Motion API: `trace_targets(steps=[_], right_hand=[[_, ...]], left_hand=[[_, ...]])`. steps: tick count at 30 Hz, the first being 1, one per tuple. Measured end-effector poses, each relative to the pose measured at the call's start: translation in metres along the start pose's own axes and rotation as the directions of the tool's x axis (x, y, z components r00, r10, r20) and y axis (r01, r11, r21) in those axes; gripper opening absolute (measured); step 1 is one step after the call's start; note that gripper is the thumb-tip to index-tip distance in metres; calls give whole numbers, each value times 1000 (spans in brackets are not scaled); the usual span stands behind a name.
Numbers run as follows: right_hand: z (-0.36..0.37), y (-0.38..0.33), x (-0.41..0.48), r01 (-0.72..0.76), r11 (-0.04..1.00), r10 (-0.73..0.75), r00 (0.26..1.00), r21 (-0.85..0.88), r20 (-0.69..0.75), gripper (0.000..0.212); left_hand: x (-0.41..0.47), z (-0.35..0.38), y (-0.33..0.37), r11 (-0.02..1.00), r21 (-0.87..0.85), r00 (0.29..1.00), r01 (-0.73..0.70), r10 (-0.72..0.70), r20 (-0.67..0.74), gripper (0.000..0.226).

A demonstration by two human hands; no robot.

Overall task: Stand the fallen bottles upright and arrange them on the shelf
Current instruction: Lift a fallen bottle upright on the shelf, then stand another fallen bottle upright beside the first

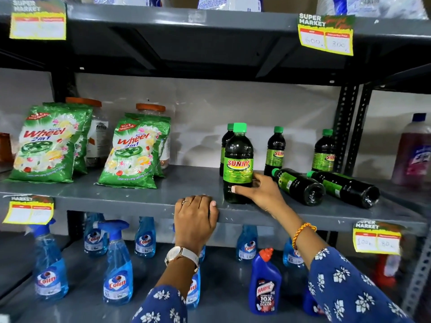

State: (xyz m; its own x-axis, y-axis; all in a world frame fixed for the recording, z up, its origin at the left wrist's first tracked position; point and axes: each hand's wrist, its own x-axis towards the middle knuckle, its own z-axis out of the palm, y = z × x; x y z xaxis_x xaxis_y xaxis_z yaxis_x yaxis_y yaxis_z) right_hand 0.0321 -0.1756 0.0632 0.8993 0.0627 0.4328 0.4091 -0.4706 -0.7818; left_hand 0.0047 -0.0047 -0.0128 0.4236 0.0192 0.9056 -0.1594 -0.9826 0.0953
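Note:
Dark green-capped Sunny bottles stand on the grey middle shelf (140, 199). My right hand (258, 192) grips the lower part of an upright front bottle (238, 159) near the shelf's front edge. Another upright bottle (225, 145) stands right behind it. Two more stand at the back, the middle one (275, 150) and the right one (324, 151). Two bottles lie on their sides to the right of my hand, a nearer fallen bottle (299, 186) and a farther fallen bottle (345, 187), caps pointing left. My left hand (194, 220) rests curled over the shelf's front lip, holding no bottle.
Green Wheel detergent bags (49, 143) and orange-lidded jars (149, 108) fill the shelf's left half. A purple bottle (414, 155) stands at the far right. Blue Colin spray bottles (117, 264) and a Harpic bottle (264, 283) stand on the shelf below. A perforated upright post (345, 127) is at right.

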Motion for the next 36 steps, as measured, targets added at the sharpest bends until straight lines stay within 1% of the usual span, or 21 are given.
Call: trace_targets(steps=[4, 9, 12, 16, 20, 22, 23, 24, 25, 26, 27, 28, 29, 30, 31, 32, 33, 34, 35, 36], right_hand=[[-2, -2, -14, 40, 999, -41, 999, -36, -17, 56], [-3, -6, -21, 59, 997, -60, 998, -43, -16, 57], [-2, -5, -21, 55, 997, -56, 998, -49, -6, 65], [-2, -3, -21, 66, 996, -66, 998, -52, -5, 60], [-3, -3, -21, 51, 997, -51, 999, -49, 14, 59], [-5, -7, -24, 21, 1000, -21, 1000, -14, 20, 69], [-8, -9, -25, -1, 1000, 1, 1000, 19, 11, 77], [-15, -10, -26, -19, 999, 20, 999, 42, -25, 80], [-26, -12, -26, -17, 999, 22, 995, 48, -100, 74], [-39, -13, -26, 6, 1000, 0, 978, 30, -208, 60], [-55, -13, -25, 49, 999, -53, 946, -21, -319, 42], [-73, -13, -21, 75, 993, -104, 911, -88, -400, 25], [-88, -12, -14, 72, 985, -136, 887, -157, -442, 16], [-102, -11, -4, 24, 965, -137, 893, -259, -428, 15], [-109, -11, 6, -56, 907, -106, 929, -418, -354, 16], [-112, -11, 15, -134, 802, -21, 967, -582, -252, 19], [-109, -11, 22, -186, 676, 96, 982, -713, -166, 27], [-104, -10, 28, -226, 558, 224, 968, -799, -117, 37], [-97, -8, 34, -258, 473, 338, 936, -842, -97, 45], [-89, -3, 39, -292, 413, 416, 903, -862, -107, 52]], left_hand=[[0, -3, 1, 1000, 14, 998, 21, -21, 53, 35], [0, -7, 2, 1000, 13, 995, 27, -28, 94, 35], [1, -8, 1, 1000, 16, 994, 25, -26, 103, 37], [0, -7, 3, 999, 14, 994, 32, -33, 105, 36], [-2, -6, 2, 999, -6, 991, 34, -33, 128, 36], [-2, -3, 1, 999, -28, 995, 32, -29, 95, 36], [-2, -2, 1, 996, -69, 997, 49, -45, 58, 35], [-3, -1, 2, 986, -145, 996, 84, -83, 9, 35], [-5, -1, 4, 961, -249, 989, 121, -138, -51, 35], [-8, -2, 7, 926, -351, 977, 137, -185, -105, 35], [-10, -5, 15, 900, -424, 971, 104, -184, -154, 37], [-13, -10, 27, 886, -463, 971, 32, -137, -194, 38], [-15, -14, 43, 877, -476, 975, -62, -48, -216, 39], [-16, -16, 61, 867, -475, 976, -150, 54, -210, 40], [-15, -16, 79, 859, -466, 974, -211, 142, -179, 41], [-10, -13, 100, 860, -450, 971, -240, 202, -131, 39], [-5, -9, 119, 876, -421, 971, -236, 225, -76, 37], [2, -5, 137, 901, -380, 976, -208, 217, -17, 35], [8, 1, 150, 926, -334, 979, -175, 201, 44, 34], [13, 7, 157, 947, -280, 976, -157, 192, 103, 33]])
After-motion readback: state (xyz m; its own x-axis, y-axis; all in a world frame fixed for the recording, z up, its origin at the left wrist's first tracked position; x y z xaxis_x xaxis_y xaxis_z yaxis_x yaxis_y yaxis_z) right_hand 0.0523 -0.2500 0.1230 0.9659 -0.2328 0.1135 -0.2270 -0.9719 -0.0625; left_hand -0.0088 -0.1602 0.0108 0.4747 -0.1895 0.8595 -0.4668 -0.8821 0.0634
